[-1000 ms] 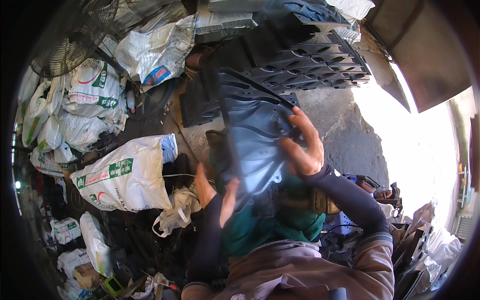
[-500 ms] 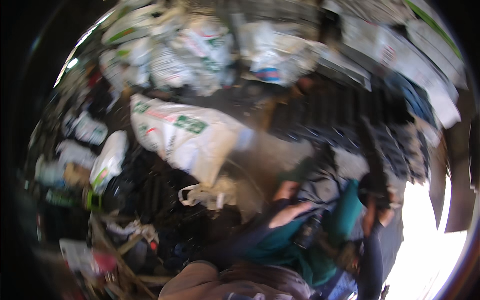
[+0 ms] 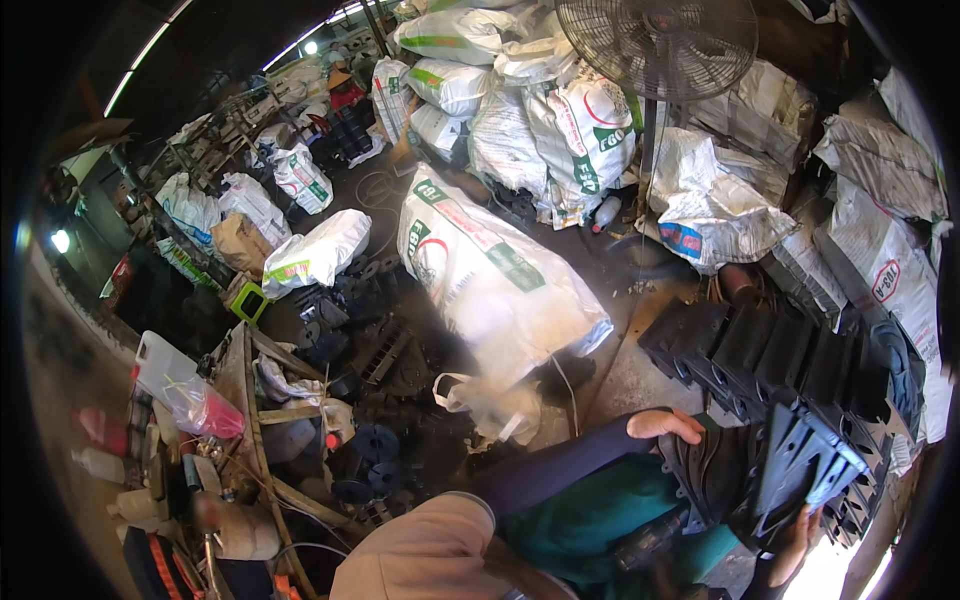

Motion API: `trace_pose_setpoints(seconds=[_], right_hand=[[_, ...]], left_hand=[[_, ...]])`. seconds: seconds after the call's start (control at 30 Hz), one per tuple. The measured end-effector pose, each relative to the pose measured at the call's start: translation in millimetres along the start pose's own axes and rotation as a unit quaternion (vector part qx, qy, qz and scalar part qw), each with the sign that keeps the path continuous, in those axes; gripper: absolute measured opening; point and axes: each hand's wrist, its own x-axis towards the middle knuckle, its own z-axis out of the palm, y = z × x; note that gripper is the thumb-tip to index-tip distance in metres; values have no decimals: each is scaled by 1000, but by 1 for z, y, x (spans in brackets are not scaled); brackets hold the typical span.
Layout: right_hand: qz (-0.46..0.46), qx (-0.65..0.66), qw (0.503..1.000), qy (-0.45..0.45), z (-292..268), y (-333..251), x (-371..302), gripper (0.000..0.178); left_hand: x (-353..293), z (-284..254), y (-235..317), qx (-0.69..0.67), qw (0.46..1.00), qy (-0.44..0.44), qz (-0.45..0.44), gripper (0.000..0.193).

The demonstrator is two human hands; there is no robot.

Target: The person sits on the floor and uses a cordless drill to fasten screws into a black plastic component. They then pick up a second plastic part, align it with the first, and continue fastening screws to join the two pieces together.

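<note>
My left hand [image 3: 667, 425], in a dark sleeve, has its fingers curled over the upper edge of a curved black plastic part [image 3: 712, 470] by my knees. To its right, my right hand [image 3: 795, 540] grips the lower edge of a ribbed black plastic panel [image 3: 805, 455], tilted up and catching the light. The two black pieces lie close together; whether they are joined I cannot tell. Green cloth [image 3: 600, 515] covers my legs, and a dark tool-like object [image 3: 648, 542] rests against it.
Beyond my hands stands a row of black moulded parts [image 3: 770, 345]. A large white sack [image 3: 490, 260] lies ahead, with more sacks behind it. A caged fan [image 3: 660, 45] stands at the back. On the left, a wooden frame [image 3: 255, 420] borders bottles and clutter.
The view has swung and is now sharp. My left hand, stretched out before, now meets the curved black part. The black panel at my right hand has tilted and come lower.
</note>
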Motion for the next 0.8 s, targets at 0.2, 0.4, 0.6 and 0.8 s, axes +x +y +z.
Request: trace_pose_setpoints(seconds=[0.2, 0.4, 0.6, 0.8], right_hand=[[65, 135, 975, -165, 33, 7, -28, 49], [29, -51, 991, -117, 38, 6, -33, 45], [-209, -482, 843, -115, 19, 8, -40, 41], [-238, -504, 824, -104, 22, 11, -44, 41]], left_hand=[[24, 1, 0, -26, 995, -85, -40, 27], [39, 18, -2, -18, 999, -5, -43, 33], [20, 54, -4, -266, 963, 30, -19, 65], [14, 94, -29, -149, 972, 158, 85, 43]])
